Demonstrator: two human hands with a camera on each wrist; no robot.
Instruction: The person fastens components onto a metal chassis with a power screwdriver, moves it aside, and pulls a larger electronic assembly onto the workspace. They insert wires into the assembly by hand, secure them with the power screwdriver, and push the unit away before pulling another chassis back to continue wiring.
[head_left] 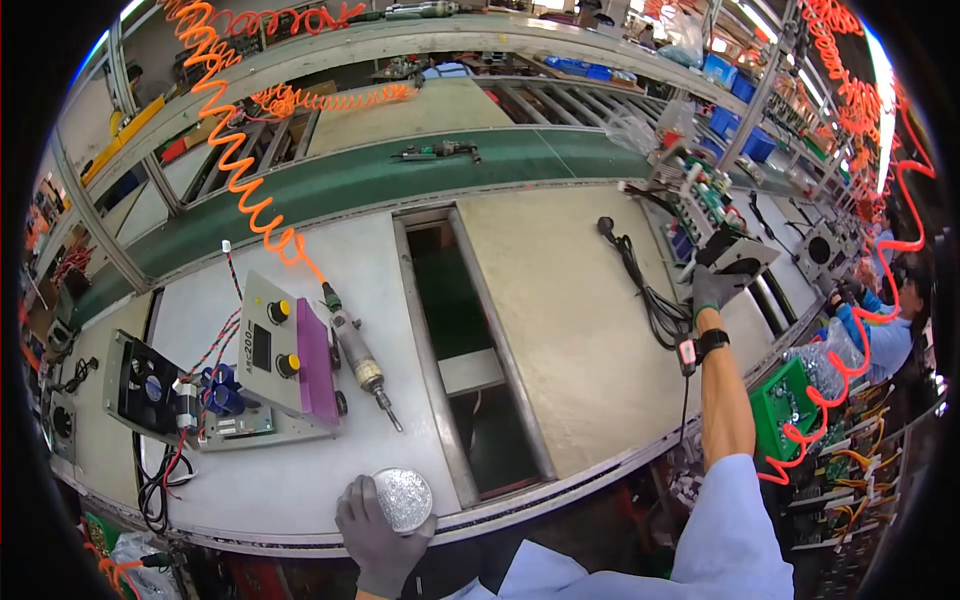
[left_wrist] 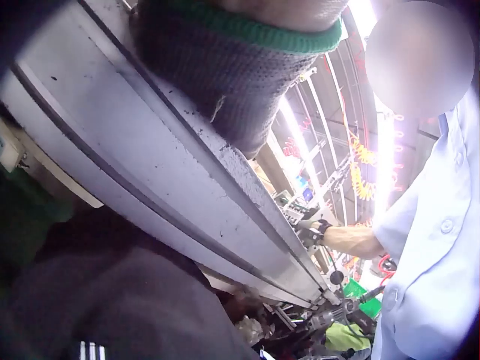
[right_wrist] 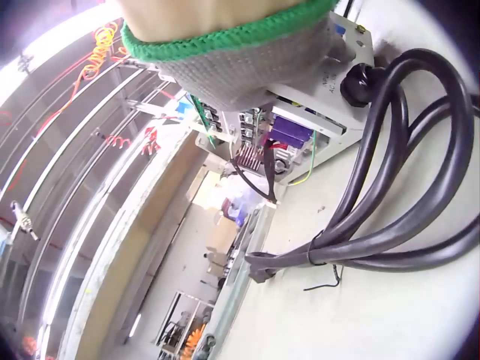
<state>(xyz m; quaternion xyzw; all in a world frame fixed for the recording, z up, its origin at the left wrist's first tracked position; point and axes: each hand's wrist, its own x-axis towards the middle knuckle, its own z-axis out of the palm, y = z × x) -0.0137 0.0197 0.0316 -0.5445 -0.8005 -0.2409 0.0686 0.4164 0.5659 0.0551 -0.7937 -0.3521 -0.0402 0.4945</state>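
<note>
My gloved left hand [head_left: 382, 535] curls its fingers and thumb around a round dish of small shiny parts [head_left: 403, 500] at the table's front edge. To the right, my gloved right hand [head_left: 716, 288] holds the panel of an open device [head_left: 742, 256] with circuit boards behind it; in the right wrist view the glove [right_wrist: 247, 64] covers part of that panel [right_wrist: 346, 90], and its fingertips are mostly hidden. A bundled black power cable [head_left: 650, 290] lies left of this hand. In the left wrist view only the left glove's cuff [left_wrist: 225, 75] shows.
A device with yellow knobs and a purple side [head_left: 285, 350] stands at the left, beside an electric screwdriver [head_left: 360, 360] on an orange coiled cord. Between the table panels is a gap [head_left: 465, 350]. A green bin [head_left: 785, 405] sits right of my arm; another person [head_left: 885, 350] is far right.
</note>
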